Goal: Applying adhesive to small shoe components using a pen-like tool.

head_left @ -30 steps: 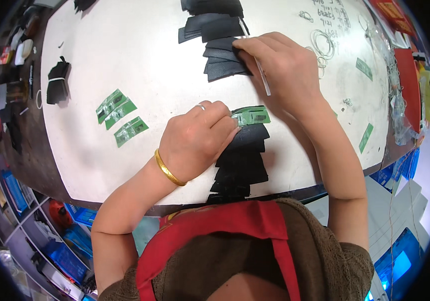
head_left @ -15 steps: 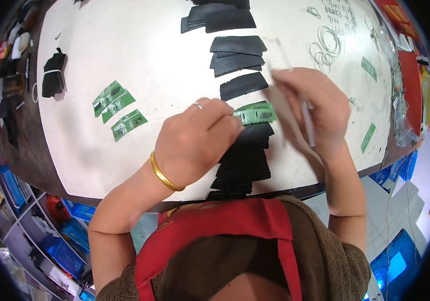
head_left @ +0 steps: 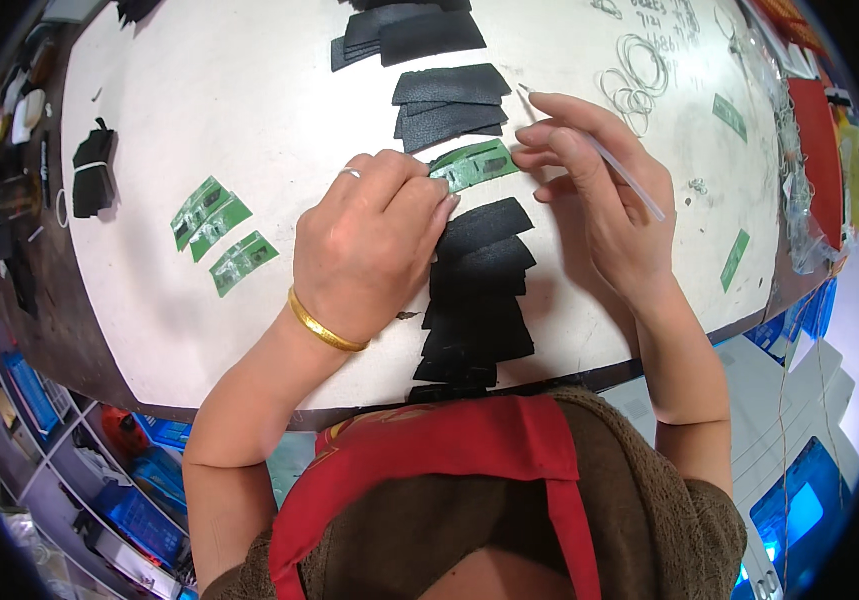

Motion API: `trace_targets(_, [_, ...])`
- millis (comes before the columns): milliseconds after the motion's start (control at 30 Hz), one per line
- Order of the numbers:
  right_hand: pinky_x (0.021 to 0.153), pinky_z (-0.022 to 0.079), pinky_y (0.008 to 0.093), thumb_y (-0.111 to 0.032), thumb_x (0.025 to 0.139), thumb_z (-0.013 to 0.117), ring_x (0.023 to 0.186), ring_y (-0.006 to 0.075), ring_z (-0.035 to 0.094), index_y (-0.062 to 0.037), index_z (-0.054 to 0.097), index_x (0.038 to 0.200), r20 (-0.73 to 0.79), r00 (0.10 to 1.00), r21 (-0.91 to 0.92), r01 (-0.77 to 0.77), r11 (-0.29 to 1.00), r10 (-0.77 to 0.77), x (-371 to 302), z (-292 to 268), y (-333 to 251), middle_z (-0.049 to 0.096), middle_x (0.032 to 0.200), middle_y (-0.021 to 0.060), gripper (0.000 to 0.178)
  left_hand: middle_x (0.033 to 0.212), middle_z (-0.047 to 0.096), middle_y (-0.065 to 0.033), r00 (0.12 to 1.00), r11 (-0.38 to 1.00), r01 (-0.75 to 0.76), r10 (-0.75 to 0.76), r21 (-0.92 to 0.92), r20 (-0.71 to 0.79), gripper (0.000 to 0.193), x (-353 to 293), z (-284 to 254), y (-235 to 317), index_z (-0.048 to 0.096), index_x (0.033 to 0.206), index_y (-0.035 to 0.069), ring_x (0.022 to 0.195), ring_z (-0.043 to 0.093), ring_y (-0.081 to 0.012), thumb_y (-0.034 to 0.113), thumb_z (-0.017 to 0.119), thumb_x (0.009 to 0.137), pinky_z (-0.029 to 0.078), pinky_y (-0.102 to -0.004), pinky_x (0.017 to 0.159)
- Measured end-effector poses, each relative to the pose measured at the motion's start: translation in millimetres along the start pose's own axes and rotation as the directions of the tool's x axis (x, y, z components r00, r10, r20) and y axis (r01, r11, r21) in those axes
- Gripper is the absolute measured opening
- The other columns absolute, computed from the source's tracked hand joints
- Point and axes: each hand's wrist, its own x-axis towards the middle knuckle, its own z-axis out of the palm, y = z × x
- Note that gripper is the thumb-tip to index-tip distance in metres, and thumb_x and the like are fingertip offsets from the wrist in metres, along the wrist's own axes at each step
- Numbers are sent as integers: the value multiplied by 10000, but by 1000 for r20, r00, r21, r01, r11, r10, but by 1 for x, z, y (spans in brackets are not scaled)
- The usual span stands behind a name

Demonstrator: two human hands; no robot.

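Note:
A green template strip (head_left: pixel 474 167) with dark cut-outs lies over one black leather piece, which is mostly hidden beneath it. The fingers of my left hand (head_left: pixel 369 240) are closed on its left end. My right hand (head_left: pixel 609 190) is beside its right end, its fingertips touching or nearly touching that end. A slim, pale pen (head_left: pixel 634 182) is held in my right hand, its dark tip pointing up and away from the strip. Black leather pieces (head_left: pixel 479 300) overlap in a row running toward me, and more leather pieces (head_left: pixel 449 95) lie in stacks beyond the strip.
More green strips (head_left: pixel 211 215) lie on the white board (head_left: pixel 159 330) to the left, near a tied black leather bundle (head_left: pixel 94 175). Loops of pale cord (head_left: pixel 644 65) and two single green strips (head_left: pixel 735 260) lie at right. Shelves (head_left: pixel 59 440) stand below left.
Both hands have moved away from me with the green strip, which now covers the leather piece further up the row. The right fingers have come close to its right end. The whole view has shifted slightly.

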Motion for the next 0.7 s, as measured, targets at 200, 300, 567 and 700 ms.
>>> trace_targets(200, [755, 572, 249, -183, 1113, 581, 936, 141, 734, 15, 671, 1345, -32, 999, 49, 14, 999, -12, 2, 4, 7, 770, 1052, 127, 318, 890, 694, -85, 1000, 995, 17, -17, -96, 5, 181, 1, 2, -8, 733, 899, 24, 724, 686, -237, -1, 862, 775, 553, -329, 613])
trace_targets(300, [724, 565, 227, -195, 1101, 610, 854, 96, 717, -6, 716, 1296, -67, 998, 105, 22, 994, -15, 3, 5, 8, 777, 970, 89, 291, 891, 695, -82, 1000, 992, 22, -19, -125, 21, 174, 2, 0, -9, 737, 898, 30, 716, 687, -227, 5, 864, 782, 553, -324, 607])
trace_targets(567, [714, 559, 240, -185, 1083, 636, 825, 107, 709, 1, 754, 1215, -66, 995, 6, 76, 997, -76, 3, 8, 5, 772, 958, 88, 256, 893, 697, -80, 998, 991, 37, -31, -128, 52, 165, 4, -4, -10, 738, 895, 33, 717, 693, -230, 24, 868, 794, 558, -329, 611])
trace_targets(700, [682, 564, 289, -215, 1048, 664, 761, 188, 729, -37, 783, 1097, 67, 925, -213, 379, 900, -374, 12, 8, 8, 765, 954, 89, 220, 891, 687, -86, 997, 991, 39, -31, -126, 64, 155, 4, -4, -8, 731, 900, 24, 709, 689, -240, 21, 857, 810, 558, -331, 612])
